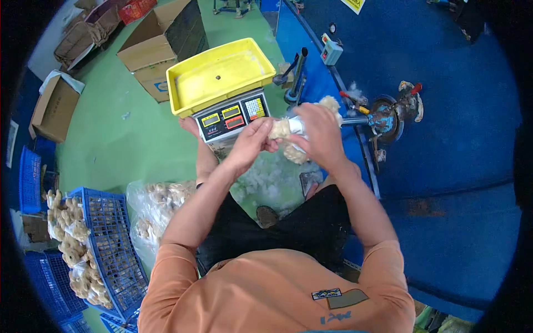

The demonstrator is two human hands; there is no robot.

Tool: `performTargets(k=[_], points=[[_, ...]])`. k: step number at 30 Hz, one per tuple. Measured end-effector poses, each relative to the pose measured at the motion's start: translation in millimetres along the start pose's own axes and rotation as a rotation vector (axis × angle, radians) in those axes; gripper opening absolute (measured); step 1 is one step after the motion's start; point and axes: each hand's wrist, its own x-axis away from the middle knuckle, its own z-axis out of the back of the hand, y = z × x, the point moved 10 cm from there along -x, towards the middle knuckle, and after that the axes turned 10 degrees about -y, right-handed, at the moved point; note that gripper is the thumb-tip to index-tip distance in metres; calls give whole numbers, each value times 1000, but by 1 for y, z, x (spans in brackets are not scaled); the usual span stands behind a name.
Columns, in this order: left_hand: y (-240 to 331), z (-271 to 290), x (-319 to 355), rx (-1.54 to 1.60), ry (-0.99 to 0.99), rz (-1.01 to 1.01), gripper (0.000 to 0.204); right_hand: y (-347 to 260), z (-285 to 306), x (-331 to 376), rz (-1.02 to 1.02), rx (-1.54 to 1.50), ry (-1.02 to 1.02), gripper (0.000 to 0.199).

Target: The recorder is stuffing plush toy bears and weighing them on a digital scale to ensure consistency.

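Note:
A beige, fluffy plush toy [295, 155] with a white fabric part [297, 127] is between my hands, in front of the yellow-trayed scale. My left hand [251, 142] pinches one stubby end of it between thumb and fingers. Closed over its middle is my right hand [322, 135], whose back hides much of the toy. Just to the right, a metal tube [355, 120] juts from the blue machine panel toward the toy; whether the toy sits on the tube's tip is hidden by my right hand.
A digital scale [225, 136] bears a yellow tray [176, 94] holding one small dark object. White stuffing fluff [261, 183] litters the green floor. At left are a blue crate [114, 244] beside piled plush pieces [78, 250] and a clear bag [139, 208]. Cardboard boxes [147, 55] stand farther off.

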Motion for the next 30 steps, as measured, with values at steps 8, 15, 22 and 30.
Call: performTargets(k=[8, 15, 22, 30], points=[[4, -10, 1, -40, 52, -11, 29, 26, -60, -6, 59, 202, -475, 34], [-5, 31, 13, 131, 129, 18, 35, -7, -76, -23, 87, 151, -483, 37], [21, 58, 23, 37, 218, -252, 35, 26, -78, -30, -418, 56, -486, 51], [-18, 10, -15, 298, 25, -13, 27, 83, -22, -7, -377, 151, -116, 36]])
